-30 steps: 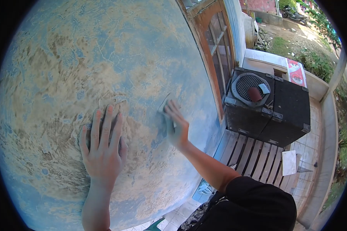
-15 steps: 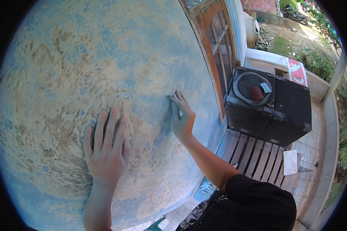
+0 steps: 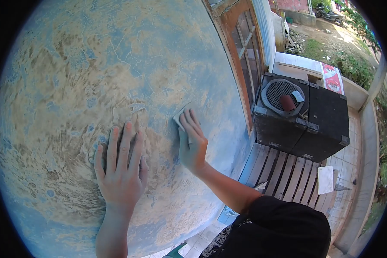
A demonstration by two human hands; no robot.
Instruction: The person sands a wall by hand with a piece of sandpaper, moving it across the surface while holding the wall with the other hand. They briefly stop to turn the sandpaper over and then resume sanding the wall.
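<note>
A large wall with worn, patchy blue paint and bare tan areas fills the left and middle of the view. My left hand lies flat against it, fingers spread, holding nothing. To its right, my right hand presses a folded piece of sandpaper onto the wall. Its pale edge sticks out past the fingertips, while the rest is hidden beneath the fingers. Dust greys the skin of both hands.
Right of the wall is a wooden door with glass panes. A black speaker box with a round grille stands on a slatted wooden bench. A white sheet lies near the bench's end. A low wall borders the tiled floor.
My right hand has slid left and slightly down across the wall with the sandpaper, closer to my left hand. The left hand stays nearly in place.
</note>
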